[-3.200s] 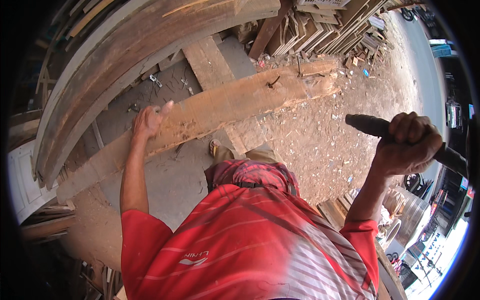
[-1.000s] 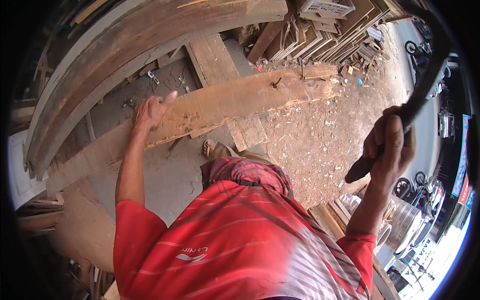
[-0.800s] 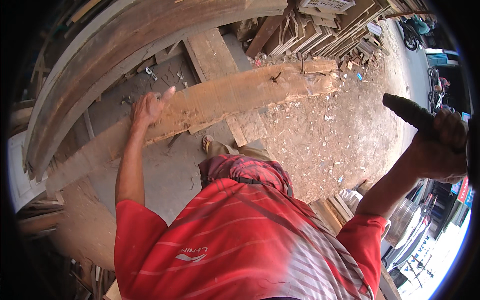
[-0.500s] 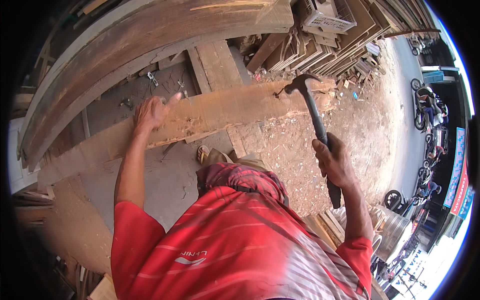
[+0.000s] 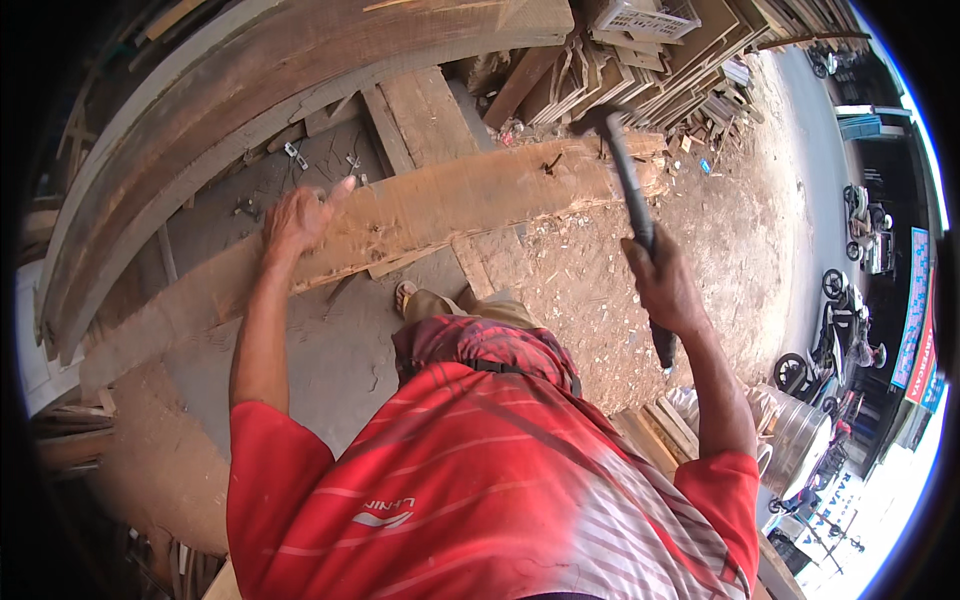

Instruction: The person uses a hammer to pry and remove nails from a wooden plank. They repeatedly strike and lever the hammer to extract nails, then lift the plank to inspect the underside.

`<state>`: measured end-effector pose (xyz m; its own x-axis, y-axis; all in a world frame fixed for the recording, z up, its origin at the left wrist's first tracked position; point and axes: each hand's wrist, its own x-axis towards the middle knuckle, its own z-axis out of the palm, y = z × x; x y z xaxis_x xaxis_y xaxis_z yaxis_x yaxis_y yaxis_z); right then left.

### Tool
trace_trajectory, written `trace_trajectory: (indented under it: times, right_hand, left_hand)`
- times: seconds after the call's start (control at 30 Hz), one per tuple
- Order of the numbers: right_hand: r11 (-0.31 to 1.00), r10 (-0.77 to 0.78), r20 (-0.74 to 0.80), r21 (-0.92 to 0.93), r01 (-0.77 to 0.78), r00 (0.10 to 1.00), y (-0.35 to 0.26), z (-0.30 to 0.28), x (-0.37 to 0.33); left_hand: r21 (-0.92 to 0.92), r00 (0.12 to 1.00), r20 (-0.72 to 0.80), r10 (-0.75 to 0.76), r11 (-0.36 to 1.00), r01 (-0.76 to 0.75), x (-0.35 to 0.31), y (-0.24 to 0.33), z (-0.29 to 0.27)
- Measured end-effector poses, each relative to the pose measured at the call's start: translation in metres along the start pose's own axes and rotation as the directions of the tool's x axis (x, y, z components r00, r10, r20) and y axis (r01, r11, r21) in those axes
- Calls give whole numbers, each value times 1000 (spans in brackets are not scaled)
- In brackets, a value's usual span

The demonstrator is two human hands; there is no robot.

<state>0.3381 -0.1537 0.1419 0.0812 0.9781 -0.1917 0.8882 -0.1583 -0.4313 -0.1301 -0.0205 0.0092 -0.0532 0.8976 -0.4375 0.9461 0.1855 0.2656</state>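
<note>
My right hand [image 5: 668, 285] is wrapped round the dark handle of a claw hammer [image 5: 634, 190]. The hammer's head is blurred and shows over the far edge of a long wooden plank [image 5: 450, 200], near its right end. A dark bent nail or metal piece [image 5: 552, 163] sticks up from the plank just left of the hammer. At the plank's far edge, toward its left part, is my left hand [image 5: 297, 220], thumb stretched out and fingers loosely bent, slightly blurred. Nothing shows in it; whether it touches the wood I cannot tell.
Thick curved timber beams [image 5: 300, 60] lie beyond the plank. Stacked boards [image 5: 640, 85] and a white plastic crate [image 5: 648, 18] stand at the far right. Wood chips litter the dirt ground [image 5: 600, 320]. A road with motorbikes [image 5: 830, 320] runs along the right side.
The hammer has tipped, its head now blurred and past the plank's far edge. My right hand has shifted slightly away from me. The whole view has shifted a little; my left hand keeps its pose.
</note>
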Motion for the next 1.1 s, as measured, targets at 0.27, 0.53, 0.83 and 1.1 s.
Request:
trace_trajectory:
  times: [0.27, 0.53, 0.83, 1.1]
  right_hand:
    - [811, 91, -259, 580, 79, 962, -79, -93, -16]
    - [413, -99, -864, 416, 810, 494, -78, -169, 34]
    - [797, 322, 333, 410, -444, 886, -43, -38, -16]
    - [578, -39, -762, 511, 636, 647, -105, -152, 25]
  left_hand:
    - [7, 999, 48, -23, 1000, 23, -2, -5, -1]
    - [-8, 999, -21, 33, 999, -33, 0, -5, 4]
    - [13, 998, 59, 1, 1000, -2, 0, 4, -3]
    - [-12, 996, -89, 21, 1000, -22, 3, -11, 14]
